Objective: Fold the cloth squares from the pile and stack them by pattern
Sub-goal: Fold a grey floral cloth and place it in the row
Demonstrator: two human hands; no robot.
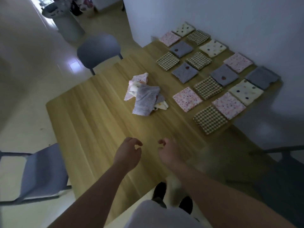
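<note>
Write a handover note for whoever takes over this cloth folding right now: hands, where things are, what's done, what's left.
Left hand: empty, fingers loosely curled, above the near table. Right hand: same, beside it.
Pile of unfolded cloths: middle of the table.
Folded squares: laid side by side in rows by the wall, patterns mixed (checked, grey, pink, cream dotted).
Done: sixteen or so folded.
Left: fold the pile, then gather everything into stacks by pattern.
</note>
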